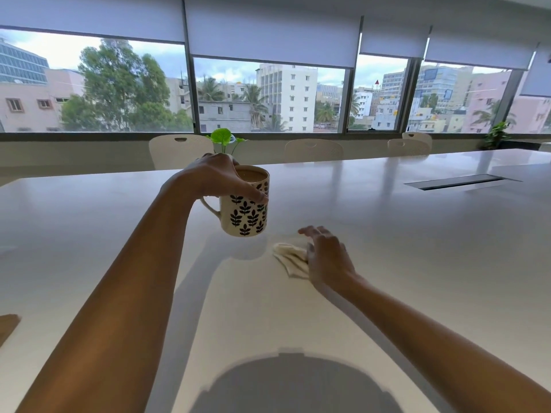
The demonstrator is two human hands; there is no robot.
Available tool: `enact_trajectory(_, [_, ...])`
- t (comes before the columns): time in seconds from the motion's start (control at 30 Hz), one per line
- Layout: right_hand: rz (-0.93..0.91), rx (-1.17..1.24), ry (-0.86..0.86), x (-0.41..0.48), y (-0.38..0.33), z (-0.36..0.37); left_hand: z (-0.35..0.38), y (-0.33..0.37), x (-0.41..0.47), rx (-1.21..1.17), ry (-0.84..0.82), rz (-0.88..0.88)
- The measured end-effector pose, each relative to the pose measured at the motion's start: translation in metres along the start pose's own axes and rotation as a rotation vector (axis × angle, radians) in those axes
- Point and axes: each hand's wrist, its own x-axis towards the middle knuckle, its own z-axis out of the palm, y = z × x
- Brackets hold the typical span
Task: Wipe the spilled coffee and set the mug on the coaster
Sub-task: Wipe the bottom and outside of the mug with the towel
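One long white table [417,248] filled most of the view, glossy and reflecting the daylight. Beyond it ran a wide band of windows [268,96] with pale roller blinds [268,34] drawn partway down, and trees and city buildings showed outside. Several white chairs [179,150] stood along the table's far side. A dark, narrow cable slot [456,182] was set into the tabletop at far right.

Two bare forearms reached forward from the bottom of the frame. The left hand [214,177] gripped a mug [246,216] from above, its fingers and thumb curled over the rim. The mug was cream with a black leaf pattern and its handle pointed left. It appeared to hang just above the table, with a soft shadow beneath it. Milky brown coffee [252,175] filled it close to the brim.

The right hand [326,257], slightly blurred, lay palm down with its fingers stretched out, pressing on a crumpled white cloth [290,257]. The cloth lay on the table just right of the mug and nearer the camera.

A small green plant [222,138] showed behind the left hand. A brown wooden corner [7,324] poked in at the left edge, too cropped to identify.
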Motion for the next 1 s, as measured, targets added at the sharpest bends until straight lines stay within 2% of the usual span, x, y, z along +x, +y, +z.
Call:
enact_trajectory(0.03, [-0.149,-0.047,0.010,0.001,0.004,0.001,0.001,0.000,0.000,0.000,-0.001,-0.001])
enact_trajectory(0.1, [-0.387,-0.098,-0.147,0.002,0.008,0.007,0.003,-0.001,-0.001,0.000,0.003,-0.006])
enact_trajectory(0.13, [-0.430,-0.138,-0.262,0.001,0.011,0.012,0.004,-0.002,-0.001,0.002,0.007,-0.010])
enact_trajectory(0.2, [-0.376,-0.192,-0.463,-0.002,0.012,0.020,0.005,-0.002,-0.001,0.010,0.008,-0.017])
enact_trajectory(0.23, [-0.354,-0.209,-0.512,-0.004,0.012,0.022,0.005,-0.003,-0.001,0.013,0.006,-0.017])
enact_trajectory(0.33, [-0.448,-0.198,-0.590,-0.017,-0.003,0.021,0.005,-0.006,0.000,0.003,0.009,-0.022])
enact_trajectory(0.5, [-0.796,-0.104,-0.698,-0.045,-0.054,0.034,0.005,-0.008,0.004,0.013,0.015,-0.046])
enact_trajectory(0.57, [-0.856,-0.067,-0.710,-0.039,-0.068,0.042,0.006,-0.009,0.007,0.020,0.015,-0.048])
enact_trajectory(0.67, [-0.813,-0.063,-0.711,-0.019,-0.081,0.058,0.006,-0.010,0.008,0.015,0.017,-0.054])
enact_trajectory(0.8, [-0.655,-0.109,-0.677,0.019,-0.089,0.082,0.006,-0.011,0.009,0.028,0.031,-0.069])
enact_trajectory(1.0, [-0.266,-0.167,-0.568,0.068,-0.069,0.093,0.004,-0.015,0.006,0.018,0.035,-0.084])
